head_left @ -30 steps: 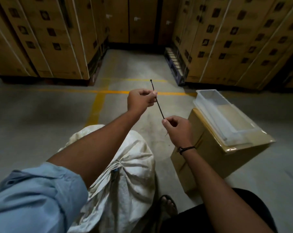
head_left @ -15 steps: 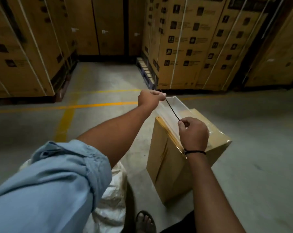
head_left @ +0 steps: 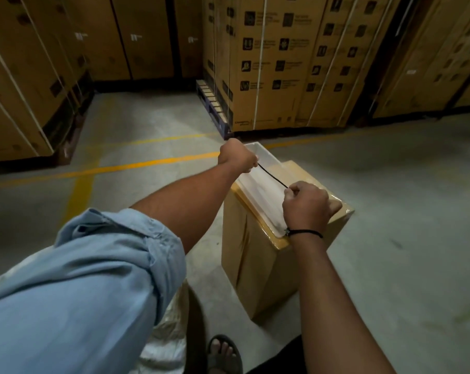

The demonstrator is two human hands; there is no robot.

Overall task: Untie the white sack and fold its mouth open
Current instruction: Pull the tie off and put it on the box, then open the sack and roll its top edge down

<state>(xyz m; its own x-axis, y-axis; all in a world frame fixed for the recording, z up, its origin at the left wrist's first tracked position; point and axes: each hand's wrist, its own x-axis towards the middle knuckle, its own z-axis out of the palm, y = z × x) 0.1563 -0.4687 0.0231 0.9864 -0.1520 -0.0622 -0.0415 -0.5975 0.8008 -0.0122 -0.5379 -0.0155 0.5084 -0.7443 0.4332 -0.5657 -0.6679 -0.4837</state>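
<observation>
- The left hand [head_left: 237, 157] is balled into a fist, its grip pinching the far end of a thin black tie [head_left: 272, 178].
- The right hand [head_left: 308, 205] pinches the near end of that tie between thumb and fingertips, the other fingers curled in.
- The tie runs taut between the two hands, slanting from the upper left down to the lower right.
- Both hands hang over a clear plastic tray [head_left: 258, 184], which sits on top of a yellow-brown cardboard box [head_left: 252, 263] wrapped in glossy film.
- A thin black band [head_left: 306, 232] circles the right wrist.
- The left arm reaches far forward, bare to the elbow, with a rolled-up light blue sleeve [head_left: 93, 279] filling the lower left of the view.
- And the white sack [head_left: 166, 338]? Only a crinkled strip of it shows, low down beneath the sleeve, on the floor just left of the box; its mouth is hidden, so whether it is folded open cannot be told.
- A sandalled foot [head_left: 223, 352] stands on the floor between the sack and the box.
- The concrete floor [head_left: 403, 211] carries yellow painted lines [head_left: 136, 164].
- Tall strapped cartons [head_left: 282, 63] wall in the space behind and to the left.
</observation>
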